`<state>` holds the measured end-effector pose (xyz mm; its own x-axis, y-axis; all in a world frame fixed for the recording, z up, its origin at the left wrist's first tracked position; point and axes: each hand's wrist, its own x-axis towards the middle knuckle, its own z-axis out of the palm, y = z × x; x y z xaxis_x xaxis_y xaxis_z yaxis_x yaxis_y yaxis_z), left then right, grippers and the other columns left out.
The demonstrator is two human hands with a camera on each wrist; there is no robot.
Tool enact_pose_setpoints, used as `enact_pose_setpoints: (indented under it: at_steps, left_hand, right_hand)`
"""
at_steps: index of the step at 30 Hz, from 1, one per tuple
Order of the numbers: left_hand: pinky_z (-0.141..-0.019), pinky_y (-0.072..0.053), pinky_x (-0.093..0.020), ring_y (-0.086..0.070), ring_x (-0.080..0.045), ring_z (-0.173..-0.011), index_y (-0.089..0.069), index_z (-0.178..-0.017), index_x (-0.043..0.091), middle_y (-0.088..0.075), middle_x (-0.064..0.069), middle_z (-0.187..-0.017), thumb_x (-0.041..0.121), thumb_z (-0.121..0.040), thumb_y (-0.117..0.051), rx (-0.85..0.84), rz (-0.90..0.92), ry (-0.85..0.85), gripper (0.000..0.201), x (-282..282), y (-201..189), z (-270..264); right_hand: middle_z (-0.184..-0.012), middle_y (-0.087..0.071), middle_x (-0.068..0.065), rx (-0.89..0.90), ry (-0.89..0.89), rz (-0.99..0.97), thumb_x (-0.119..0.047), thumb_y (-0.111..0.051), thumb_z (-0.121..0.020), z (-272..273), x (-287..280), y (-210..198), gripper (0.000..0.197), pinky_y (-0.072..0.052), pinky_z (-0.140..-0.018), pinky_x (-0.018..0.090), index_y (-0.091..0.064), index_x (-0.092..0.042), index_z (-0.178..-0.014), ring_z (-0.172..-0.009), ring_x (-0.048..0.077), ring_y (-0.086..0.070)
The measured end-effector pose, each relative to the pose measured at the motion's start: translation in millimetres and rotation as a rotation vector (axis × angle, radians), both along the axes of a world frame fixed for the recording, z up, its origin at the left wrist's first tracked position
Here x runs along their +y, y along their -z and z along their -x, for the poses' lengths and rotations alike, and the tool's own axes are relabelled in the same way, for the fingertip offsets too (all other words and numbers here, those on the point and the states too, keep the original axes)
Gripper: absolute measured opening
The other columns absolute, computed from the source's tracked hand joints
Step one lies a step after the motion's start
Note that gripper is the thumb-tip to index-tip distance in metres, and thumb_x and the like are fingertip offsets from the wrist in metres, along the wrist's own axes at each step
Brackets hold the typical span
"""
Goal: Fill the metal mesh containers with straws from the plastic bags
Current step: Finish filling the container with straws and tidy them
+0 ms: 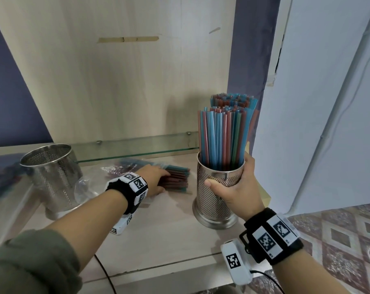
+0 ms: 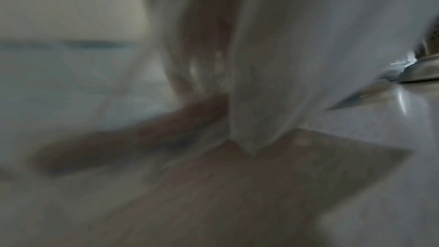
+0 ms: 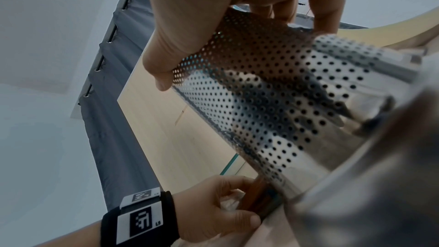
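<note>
Pale wooden table (image 1: 158,225): right hand (image 1: 238,187) fingers wrap perforated steel straw-filled container (image 1: 217,200); left hand (image 1: 155,179) apparently pinches coloured straws (image 1: 177,179) in clear plastic bag (image 1: 88,185), beside empty perforated container (image 1: 52,172).

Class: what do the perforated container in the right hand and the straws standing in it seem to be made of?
Container: probably polished steel, since its punched wall is shiny and mirrors its surroundings. Straws: likely plastic, since they look thin, smooth and translucent in blue, red and green.
</note>
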<state>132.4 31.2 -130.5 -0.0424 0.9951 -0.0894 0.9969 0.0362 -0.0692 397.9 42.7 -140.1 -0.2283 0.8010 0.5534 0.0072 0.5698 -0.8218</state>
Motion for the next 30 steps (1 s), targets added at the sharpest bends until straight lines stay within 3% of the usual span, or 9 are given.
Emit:
enact_pose_setpoints:
  at_steps: [3,7,11,14,17,19,22,27,30]
  left_hand:
    - [-0.106,-0.039,-0.041,-0.041,-0.025,-0.126,-0.048,-0.137,0.032,-0.051,0.004,-0.14,0.039,-0.09,-0.061,0.052,0.006,-0.025,0.049,-3,0,-3]
    - [-0.107,-0.026,-0.047,-0.035,-0.024,-0.13,-0.052,-0.13,0.034,-0.051,0.007,-0.136,0.042,-0.088,-0.061,0.125,0.024,-0.045,0.043,-7,-1,-2]
    - [-0.103,-0.023,-0.045,-0.032,-0.023,-0.129,-0.056,-0.123,0.035,-0.054,0.009,-0.129,0.043,-0.086,-0.062,0.115,0.007,-0.025,0.038,-12,0,2]
    - [-0.104,-0.023,-0.043,-0.037,-0.02,-0.126,-0.055,-0.119,0.037,-0.058,0.007,-0.121,0.041,-0.086,-0.063,0.088,-0.016,-0.002,0.035,-17,-1,3]
    - [-0.109,-0.017,-0.046,-0.035,-0.022,-0.129,-0.05,-0.127,0.045,-0.053,0.004,-0.126,0.04,-0.084,-0.064,0.077,-0.031,0.01,0.045,-21,-2,2]
    - [-0.109,-0.014,-0.048,-0.031,-0.022,-0.131,-0.051,-0.127,0.048,-0.052,0.009,-0.13,0.038,-0.082,-0.064,0.112,-0.02,0.06,0.048,-23,-2,1]
    - [-0.107,-0.014,-0.046,-0.028,-0.018,-0.131,-0.059,-0.121,0.04,-0.053,0.018,-0.126,0.036,-0.081,-0.064,0.194,-0.035,0.122,0.041,-26,-1,-1]
    - [-0.111,-0.003,-0.045,-0.019,-0.012,-0.14,-0.062,-0.115,0.037,-0.048,0.024,-0.133,0.028,-0.078,-0.067,0.05,-0.095,0.132,0.038,-32,-3,0]
    - [-0.116,0.002,-0.045,-0.03,-0.007,-0.134,-0.056,-0.104,0.045,-0.049,0.015,-0.128,0.029,-0.08,-0.068,-0.135,-0.2,0.087,0.031,-34,-3,2]
  right_hand:
    - [-0.126,-0.055,-0.019,0.006,0.002,0.007,-0.049,-0.088,-0.052,0,0,0,0.105,-0.052,-0.099,0.026,-0.03,-0.03,-0.137,-0.118,0.0,-0.057]
    - [-0.124,-0.058,-0.019,0.017,0.0,0.012,-0.047,-0.09,-0.052,0,0,0,0.104,-0.053,-0.098,0.032,-0.032,-0.031,-0.137,-0.117,0.002,-0.058]
    - [-0.117,-0.057,-0.032,0.013,-0.004,0.016,-0.046,-0.094,-0.051,0,-1,-1,0.101,-0.052,-0.094,0.02,-0.032,-0.041,-0.131,-0.115,-0.003,-0.058]
    - [-0.119,-0.057,-0.03,0.016,0.001,0.022,-0.047,-0.091,-0.052,0,0,0,0.102,-0.05,-0.092,0.015,-0.031,-0.036,-0.134,-0.115,-0.004,-0.057]
    - [-0.121,-0.057,-0.023,0.022,-0.005,0.024,-0.04,-0.095,-0.053,0,0,0,0.104,-0.05,-0.091,0.014,-0.031,-0.031,-0.135,-0.113,-0.006,-0.057]
    - [-0.121,-0.058,-0.021,0.019,-0.01,0.024,-0.039,-0.094,-0.053,0,-1,-1,0.104,-0.052,-0.094,0.018,-0.032,-0.029,-0.136,-0.113,-0.005,-0.058]
    - [-0.122,-0.059,-0.019,0.012,0.0,0.029,-0.044,-0.093,-0.052,0,0,0,0.106,-0.053,-0.099,0.034,-0.033,-0.029,-0.137,-0.116,0.001,-0.059]
    - [-0.122,-0.058,-0.021,-0.003,0.003,0.035,-0.049,-0.09,-0.051,0,0,0,0.105,-0.053,-0.099,0.038,-0.031,-0.034,-0.136,-0.116,0.0,-0.058]
    - [-0.122,-0.058,-0.02,0.004,-0.001,0.032,-0.049,-0.089,-0.05,0,0,0,0.104,-0.053,-0.098,0.036,-0.031,-0.034,-0.135,-0.115,0.001,-0.059]
